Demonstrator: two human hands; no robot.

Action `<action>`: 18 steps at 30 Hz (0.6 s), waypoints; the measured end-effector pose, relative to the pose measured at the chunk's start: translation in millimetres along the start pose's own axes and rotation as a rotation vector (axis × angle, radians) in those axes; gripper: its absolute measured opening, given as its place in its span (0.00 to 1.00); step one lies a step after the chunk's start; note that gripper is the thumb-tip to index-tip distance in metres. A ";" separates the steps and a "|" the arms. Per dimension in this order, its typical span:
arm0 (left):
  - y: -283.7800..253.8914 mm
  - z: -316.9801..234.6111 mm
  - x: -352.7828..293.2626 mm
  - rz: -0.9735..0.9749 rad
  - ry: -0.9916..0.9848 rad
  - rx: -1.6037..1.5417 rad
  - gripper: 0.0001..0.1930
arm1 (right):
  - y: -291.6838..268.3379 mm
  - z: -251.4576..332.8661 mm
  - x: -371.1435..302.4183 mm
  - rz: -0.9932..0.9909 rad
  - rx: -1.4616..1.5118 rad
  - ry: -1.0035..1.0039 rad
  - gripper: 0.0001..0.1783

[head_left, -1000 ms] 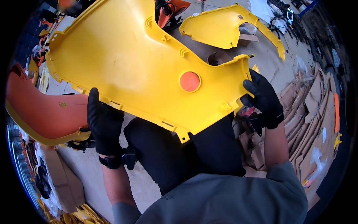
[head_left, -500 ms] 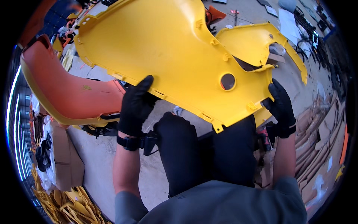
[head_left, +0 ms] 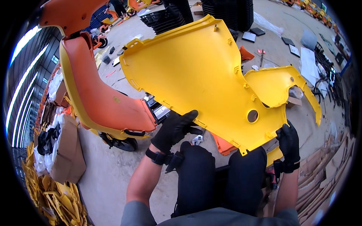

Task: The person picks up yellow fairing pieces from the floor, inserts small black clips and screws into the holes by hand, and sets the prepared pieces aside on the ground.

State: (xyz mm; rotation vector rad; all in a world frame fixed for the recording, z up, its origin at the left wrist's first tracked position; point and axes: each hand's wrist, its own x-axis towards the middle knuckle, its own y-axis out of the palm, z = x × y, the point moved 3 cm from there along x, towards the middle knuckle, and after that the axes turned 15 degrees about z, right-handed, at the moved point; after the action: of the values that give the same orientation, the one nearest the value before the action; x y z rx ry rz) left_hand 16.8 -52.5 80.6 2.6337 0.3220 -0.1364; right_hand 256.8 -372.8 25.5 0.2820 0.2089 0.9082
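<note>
A large yellow plastic body panel [head_left: 192, 79] is raised in front of me, its ribbed, clipped side facing up. It has a round hole near its lower right. My left hand [head_left: 171, 130], in a black glove, grips its lower left edge, thumb on top. At the lower right corner my right hand [head_left: 289, 144], also gloved, is closed on the panel's edge; some of its fingers are hidden. Just left of my left hand stands a scooter with an orange and yellow body [head_left: 107, 96]. A second yellow panel [head_left: 269, 84] shows behind the held one's right side.
Stacked black crates [head_left: 226, 15] stand at the back. Flattened cardboard [head_left: 324, 169] lies at the right. A cardboard box [head_left: 69, 150] and a pile of yellow parts [head_left: 56, 196] are at the left. An orange piece [head_left: 223, 144] and a wrench [head_left: 197, 139] lie near my knees.
My view has tilted up and shifted left, so the scene sits lower and further right. Both hands still grip the yellow panel. More of the scooter and the crates now show.
</note>
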 end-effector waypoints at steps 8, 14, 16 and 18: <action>-4.1 1.2 -1.8 -0.004 -0.001 0.046 0.19 | -2.7 -6.4 0.1 -0.012 0.039 -0.020 0.17; -3.2 3.4 4.5 0.027 0.025 0.012 0.21 | -11.4 -14.4 -0.8 -0.022 -0.051 -0.042 0.17; -8.6 3.4 1.8 0.020 0.030 0.001 0.22 | -13.0 -20.1 2.8 -0.029 0.269 0.015 0.18; -12.0 5.5 3.0 0.020 0.025 -0.028 0.21 | -8.5 -17.7 3.8 -0.013 0.317 0.008 0.17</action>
State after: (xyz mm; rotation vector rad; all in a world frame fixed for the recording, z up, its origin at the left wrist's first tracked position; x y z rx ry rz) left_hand 16.5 -44.2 69.9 2.6116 0.3033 -0.0913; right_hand 260.2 -372.0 5.8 0.5697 0.3626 0.8622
